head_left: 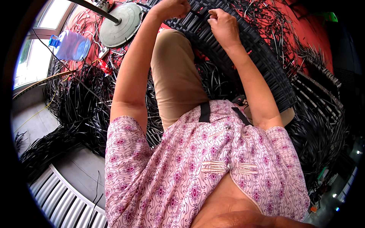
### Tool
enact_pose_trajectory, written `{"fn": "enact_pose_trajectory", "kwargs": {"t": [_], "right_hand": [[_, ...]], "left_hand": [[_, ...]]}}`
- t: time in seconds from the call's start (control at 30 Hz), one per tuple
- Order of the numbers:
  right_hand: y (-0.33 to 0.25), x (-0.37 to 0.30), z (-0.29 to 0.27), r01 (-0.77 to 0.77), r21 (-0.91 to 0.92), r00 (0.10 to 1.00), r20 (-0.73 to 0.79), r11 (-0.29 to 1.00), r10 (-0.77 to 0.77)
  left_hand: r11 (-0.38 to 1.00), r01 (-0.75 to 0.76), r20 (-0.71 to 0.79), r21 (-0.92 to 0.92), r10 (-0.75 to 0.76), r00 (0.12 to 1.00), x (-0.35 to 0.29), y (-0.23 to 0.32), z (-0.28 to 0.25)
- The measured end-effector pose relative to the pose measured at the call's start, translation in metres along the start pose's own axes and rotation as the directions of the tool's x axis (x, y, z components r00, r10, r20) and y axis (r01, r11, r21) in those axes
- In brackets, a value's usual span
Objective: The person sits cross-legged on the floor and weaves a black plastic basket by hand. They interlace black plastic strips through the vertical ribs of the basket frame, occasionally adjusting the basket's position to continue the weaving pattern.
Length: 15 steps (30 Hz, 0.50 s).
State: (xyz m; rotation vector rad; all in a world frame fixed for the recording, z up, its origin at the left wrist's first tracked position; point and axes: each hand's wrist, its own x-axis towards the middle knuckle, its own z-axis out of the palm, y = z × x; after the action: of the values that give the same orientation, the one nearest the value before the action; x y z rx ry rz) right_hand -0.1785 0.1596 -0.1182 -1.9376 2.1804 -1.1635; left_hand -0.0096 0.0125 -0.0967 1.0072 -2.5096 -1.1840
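Observation:
A curved piece of black wicker weaving (262,68) made of flat strips lies across my lap and reaches to the top edge of the picture. My left hand (174,9) is closed over its upper left part, at the top edge. A black strip (194,13) runs from these fingers toward the other hand. My right hand (226,28) hovers over the weaving with its fingers curled and thumb and fingertips pressed together. What sits between those fingertips is too small to make out.
Heaps of loose black strips (76,98) lie to the left and right on a red floor covering (310,28). A round grey base with a pole (121,24) and a clear blue water jug (74,45) stand at the far left. White slats (61,197) show at lower left.

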Motion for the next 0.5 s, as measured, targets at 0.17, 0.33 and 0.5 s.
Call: {"fn": "enact_pose_trajectory", "kwargs": {"t": [0.17, 0.33, 0.5], "right_hand": [[0.003, 0.015, -0.004, 0.173, -0.051, 0.975, -0.134, 0.984, -0.179], [-0.017, 0.029, 0.006, 0.068, 0.397, 0.997, 0.017, 0.915, -0.082], [-0.016, 0.029, 0.003, -0.241, 0.555, 0.962, 0.245, 0.796, 0.120]], "left_hand": [[0.998, 0.005, -0.173, 0.066, 0.006, 0.985, -0.008, 0.025, -0.006], [0.952, -0.166, -0.260, 0.256, 0.233, 0.937, -0.020, 0.037, -0.026], [0.961, -0.131, -0.317, -0.245, 0.048, 0.947, -0.014, 0.020, -0.014]]}}
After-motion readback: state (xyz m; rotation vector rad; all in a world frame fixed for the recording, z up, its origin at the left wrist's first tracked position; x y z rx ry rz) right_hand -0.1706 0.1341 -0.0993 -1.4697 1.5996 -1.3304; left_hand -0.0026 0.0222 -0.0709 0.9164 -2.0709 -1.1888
